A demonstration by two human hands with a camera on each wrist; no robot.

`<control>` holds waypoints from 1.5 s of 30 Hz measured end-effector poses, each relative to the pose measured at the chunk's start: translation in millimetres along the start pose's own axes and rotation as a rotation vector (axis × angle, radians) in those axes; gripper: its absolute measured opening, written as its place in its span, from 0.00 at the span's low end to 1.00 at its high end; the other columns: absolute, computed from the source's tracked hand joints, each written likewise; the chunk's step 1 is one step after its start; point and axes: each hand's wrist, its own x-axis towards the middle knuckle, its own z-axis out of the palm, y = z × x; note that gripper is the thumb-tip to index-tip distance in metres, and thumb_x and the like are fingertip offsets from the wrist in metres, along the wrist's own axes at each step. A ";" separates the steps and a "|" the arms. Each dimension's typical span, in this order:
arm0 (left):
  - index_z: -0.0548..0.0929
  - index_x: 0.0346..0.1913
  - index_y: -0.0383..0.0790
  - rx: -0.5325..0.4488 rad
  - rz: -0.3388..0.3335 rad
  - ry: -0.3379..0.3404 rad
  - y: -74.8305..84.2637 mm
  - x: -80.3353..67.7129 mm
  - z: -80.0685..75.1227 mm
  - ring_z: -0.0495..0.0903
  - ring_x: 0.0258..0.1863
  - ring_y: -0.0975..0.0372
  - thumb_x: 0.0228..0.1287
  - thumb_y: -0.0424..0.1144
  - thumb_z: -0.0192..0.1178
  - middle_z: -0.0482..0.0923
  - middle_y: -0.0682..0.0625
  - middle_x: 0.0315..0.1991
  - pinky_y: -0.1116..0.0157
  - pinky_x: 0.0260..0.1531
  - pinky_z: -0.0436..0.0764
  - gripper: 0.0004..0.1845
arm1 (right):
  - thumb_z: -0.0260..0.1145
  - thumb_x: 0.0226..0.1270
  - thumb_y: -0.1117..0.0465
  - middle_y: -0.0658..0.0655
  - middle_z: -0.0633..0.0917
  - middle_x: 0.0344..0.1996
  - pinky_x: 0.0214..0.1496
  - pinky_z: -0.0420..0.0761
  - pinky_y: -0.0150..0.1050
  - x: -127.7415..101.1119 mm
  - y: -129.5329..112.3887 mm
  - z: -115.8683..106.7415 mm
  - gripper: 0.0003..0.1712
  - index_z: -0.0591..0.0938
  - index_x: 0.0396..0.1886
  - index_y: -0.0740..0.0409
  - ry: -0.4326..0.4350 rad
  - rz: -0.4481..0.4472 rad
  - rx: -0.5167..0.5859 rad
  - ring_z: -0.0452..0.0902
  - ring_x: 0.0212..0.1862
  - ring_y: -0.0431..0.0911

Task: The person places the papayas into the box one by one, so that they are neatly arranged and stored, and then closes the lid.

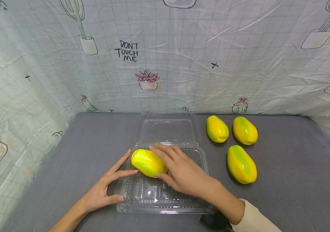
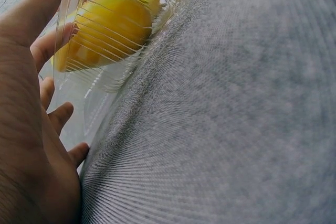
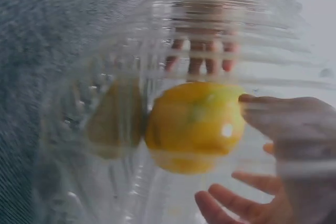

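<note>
Centrally, low in the head view, we see the right hand [image 1: 182,172] curled over a yellow-green mango [image 1: 148,162], fingers and thumb gripping it; the mango sits in the upper-left part of the clear plastic clamshell tray [image 1: 165,203], whose lid [image 1: 167,129] lies open behind it; the left hand [image 1: 107,190] rests with fingers spread and straight against the tray's left edge, thumb at its front corner; three more mangoes [image 1: 241,163] lie on the grey table [image 1: 292,180] at right of the frame, well apart from the tray; a printed cloth backdrop [image 1: 182,64] stands behind.
</note>
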 end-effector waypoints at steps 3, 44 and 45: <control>0.71 0.57 0.34 0.004 0.003 0.003 1.6 0.4 -0.5 0.43 0.64 0.38 0.57 0.51 0.57 0.42 0.29 0.65 0.65 0.60 0.49 0.30 | 0.61 0.59 0.48 0.47 0.55 0.66 0.57 0.64 0.39 -0.6 -1.6 -8.3 0.44 0.49 0.69 0.47 -0.006 0.015 0.002 0.55 0.61 0.42; 0.71 0.57 0.35 -0.012 0.002 0.001 -1.6 0.7 -1.4 0.42 0.64 0.38 0.57 0.52 0.57 0.41 0.29 0.66 0.31 0.42 0.52 0.31 | 0.70 0.48 0.66 0.51 0.67 0.60 0.46 0.64 0.26 -99.6 56.9 -94.2 0.43 0.62 0.65 0.52 0.265 0.298 -0.011 0.65 0.46 0.42; 0.71 0.57 0.34 -0.013 0.004 0.001 -0.6 1.6 -1.7 0.42 0.64 0.38 0.57 0.52 0.57 0.41 0.29 0.66 0.31 0.42 0.52 0.30 | 0.70 0.48 0.66 0.52 0.66 0.60 0.47 0.63 0.25 -102.8 58.7 -94.8 0.43 0.62 0.65 0.53 0.264 0.302 -0.010 0.64 0.48 0.43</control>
